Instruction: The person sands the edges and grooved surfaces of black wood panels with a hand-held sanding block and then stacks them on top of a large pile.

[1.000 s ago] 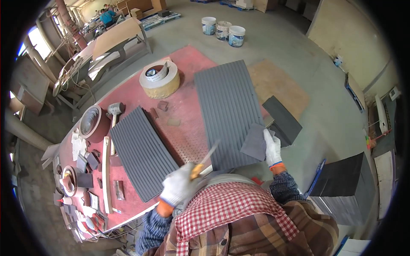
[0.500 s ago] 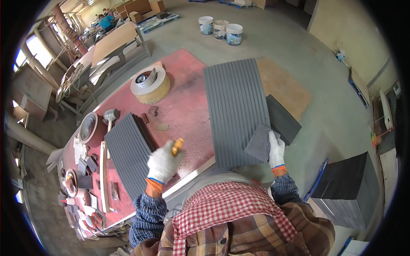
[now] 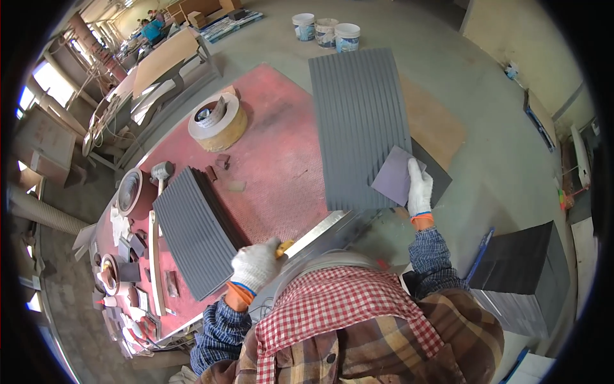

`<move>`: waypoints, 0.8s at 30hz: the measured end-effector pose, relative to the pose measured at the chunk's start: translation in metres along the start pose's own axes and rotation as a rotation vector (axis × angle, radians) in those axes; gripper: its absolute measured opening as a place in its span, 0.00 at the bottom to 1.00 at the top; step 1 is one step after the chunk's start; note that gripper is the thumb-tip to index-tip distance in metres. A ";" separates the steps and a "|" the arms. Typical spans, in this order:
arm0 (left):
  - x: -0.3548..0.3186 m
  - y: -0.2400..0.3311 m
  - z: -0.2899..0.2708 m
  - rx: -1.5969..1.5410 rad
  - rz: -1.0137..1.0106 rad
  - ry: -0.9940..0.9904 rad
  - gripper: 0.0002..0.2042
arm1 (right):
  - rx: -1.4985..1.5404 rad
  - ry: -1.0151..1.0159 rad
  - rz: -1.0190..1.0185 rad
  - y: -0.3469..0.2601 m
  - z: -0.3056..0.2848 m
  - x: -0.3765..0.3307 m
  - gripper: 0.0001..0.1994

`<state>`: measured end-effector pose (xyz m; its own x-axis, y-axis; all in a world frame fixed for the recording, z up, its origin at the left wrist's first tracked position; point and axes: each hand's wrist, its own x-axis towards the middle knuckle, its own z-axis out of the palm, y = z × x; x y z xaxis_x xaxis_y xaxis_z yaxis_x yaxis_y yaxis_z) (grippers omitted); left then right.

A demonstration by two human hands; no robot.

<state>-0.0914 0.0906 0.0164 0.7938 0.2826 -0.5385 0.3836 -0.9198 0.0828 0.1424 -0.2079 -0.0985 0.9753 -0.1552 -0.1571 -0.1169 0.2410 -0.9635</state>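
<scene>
Since a moment ago the left hand (image 3: 256, 265) has drawn back toward the near edge of the red surface (image 3: 275, 153), fingers clenched on a yellow-handled tool (image 3: 285, 246). Right hand (image 3: 419, 187) presses a purple sanding sheet (image 3: 393, 174) onto the large grey ribbed panel (image 3: 358, 121); a smaller ribbed panel (image 3: 192, 230) lies beside the left hand.

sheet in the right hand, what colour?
Purplish-grey sheet, pinched by the gloved right hand; head view.

3 white buckets (image 3: 326, 31) w/ blue labels, far floor beyond red table (image 3: 275, 160).
</scene>
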 end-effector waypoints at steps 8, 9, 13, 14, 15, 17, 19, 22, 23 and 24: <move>-0.023 -0.011 0.006 -0.198 0.068 0.129 0.18 | -0.106 0.044 -0.023 0.019 0.018 -0.013 0.26; -0.023 -0.008 0.011 -0.187 0.123 0.101 0.18 | -0.111 0.013 0.008 0.019 0.023 -0.016 0.27; -0.024 -0.011 0.024 -0.269 0.168 0.092 0.17 | -0.056 -0.115 0.050 0.023 0.045 -0.028 0.28; -0.025 -0.016 0.026 -0.314 0.167 0.109 0.18 | -0.085 -0.128 0.098 0.026 0.051 -0.030 0.28; -0.031 -0.024 0.030 -0.309 0.135 0.112 0.18 | -0.092 -0.142 0.115 0.029 0.056 -0.036 0.27; -0.048 -0.039 0.039 -0.397 0.078 0.200 0.18 | -0.042 -0.209 0.103 0.038 0.067 -0.047 0.24; -0.068 -0.057 0.050 -0.447 -0.020 0.320 0.18 | -0.083 -0.267 0.199 0.048 0.080 -0.061 0.24; -0.098 -0.088 0.069 -0.533 -0.325 0.411 0.17 | -0.092 -0.418 0.237 0.066 0.108 -0.086 0.24; -0.108 -0.098 0.076 -0.532 -0.403 0.437 0.17 | -0.138 -0.444 0.301 0.071 0.120 -0.094 0.25; -0.119 -0.108 0.082 -0.551 -0.443 0.496 0.16 | -0.148 -0.470 0.314 0.075 0.132 -0.103 0.25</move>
<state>-0.2657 0.1341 0.0031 0.5820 0.7884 -0.1992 0.7788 -0.4699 0.4156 0.0582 -0.0470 -0.1260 0.8642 0.3519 -0.3596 -0.4059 0.0655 -0.9116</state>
